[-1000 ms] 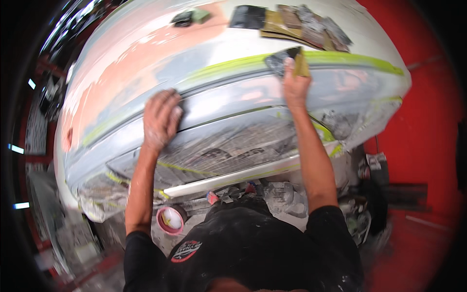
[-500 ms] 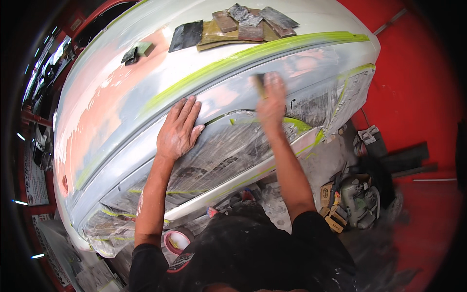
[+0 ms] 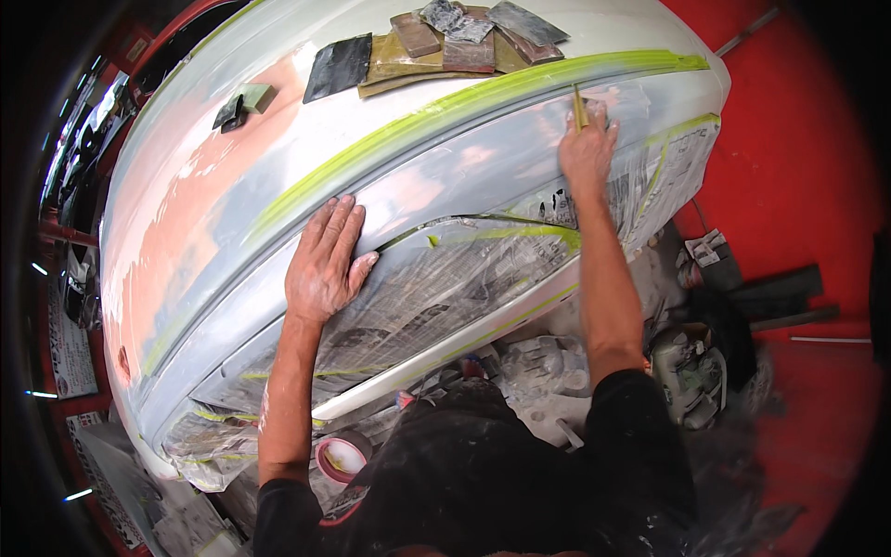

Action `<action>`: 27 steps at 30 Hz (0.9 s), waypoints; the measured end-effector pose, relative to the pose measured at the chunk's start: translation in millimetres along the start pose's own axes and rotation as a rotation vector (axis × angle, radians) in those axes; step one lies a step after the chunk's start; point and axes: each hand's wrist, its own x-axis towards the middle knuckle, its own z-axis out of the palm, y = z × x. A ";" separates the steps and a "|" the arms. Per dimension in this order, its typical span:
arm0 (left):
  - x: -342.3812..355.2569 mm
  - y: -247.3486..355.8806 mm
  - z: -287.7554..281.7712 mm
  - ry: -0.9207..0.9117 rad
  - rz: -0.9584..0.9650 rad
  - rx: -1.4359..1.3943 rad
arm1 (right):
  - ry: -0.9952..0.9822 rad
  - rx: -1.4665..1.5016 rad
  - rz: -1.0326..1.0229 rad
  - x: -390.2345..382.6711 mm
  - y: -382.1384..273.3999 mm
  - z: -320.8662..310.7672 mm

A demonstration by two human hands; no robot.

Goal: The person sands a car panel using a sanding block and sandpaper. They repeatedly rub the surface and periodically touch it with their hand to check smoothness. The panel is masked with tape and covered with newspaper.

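Note:
My left hand [image 3: 325, 260] lies flat on the grey-primed body panel [image 3: 418, 190] of a car, fingers stretched out and thumb apart. Farther right on the same panel, my right hand [image 3: 588, 148] is closed on a piece of sandpaper [image 3: 580, 107]. Its yellowish-brown edge stands up between the fingers; the rest is hidden under the hand. Pinkish filler patches [image 3: 404, 200] show through the grey around both hands. Yellow-green masking tape [image 3: 418, 102] runs along the panel's far side.
Olive sandpaper sheets [image 3: 385, 70], brown sanding blocks [image 3: 415, 35] and a black sheet [image 3: 337, 70] lie on the white bodywork, with a green block [image 3: 255, 97] farther left. Masking film and newspaper [image 3: 445, 278] cover the window. Below are a pink-rimmed tub [image 3: 325, 457] and floor clutter [image 3: 687, 371].
My right hand has swept right and farther away along the panel with the sandpaper. My left hand stays flat on the panel, slightly farther left in view.

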 end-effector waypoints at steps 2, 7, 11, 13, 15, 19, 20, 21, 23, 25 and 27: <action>-0.3 -1.4 3.0 -0.001 -0.016 0.003 | -0.035 -0.029 -0.175 -34.0 -38.9 -7.0; -5.9 -4.9 3.0 -0.002 -0.016 0.012 | -0.055 0.163 -0.415 -52.2 -18.0 -18.5; 1.2 -3.7 3.1 -0.013 -0.012 -0.016 | -0.044 -0.008 -0.210 36.0 91.3 2.4; -1.3 -5.2 1.2 -0.008 -0.024 -0.004 | -0.105 -0.143 -0.191 62.7 100.4 4.5; -2.9 -4.9 2.6 -0.012 -0.027 -0.002 | -0.224 -0.272 -0.187 70.5 78.7 -7.3; 2.7 -2.0 1.1 -0.005 -0.030 0.006 | -0.096 0.231 -0.289 15.5 43.8 -3.2; 4.6 -0.4 -0.9 -0.012 -0.025 0.005 | -0.117 0.212 -0.308 17.6 53.9 -8.7; 6.3 -1.1 -0.6 -0.010 -0.019 0.010 | -0.100 0.210 -0.253 27.4 66.9 -5.5; 7.0 -0.6 -0.7 -0.011 -0.010 0.019 | -0.071 0.208 -0.145 53.0 98.1 5.4; 6.8 -2.7 1.3 -0.012 -0.012 0.025 | -0.140 0.229 0.011 94.6 110.6 3.8; 8.3 -1.8 2.3 -0.015 0.002 0.010 | -0.174 0.029 -0.053 121.7 145.5 17.4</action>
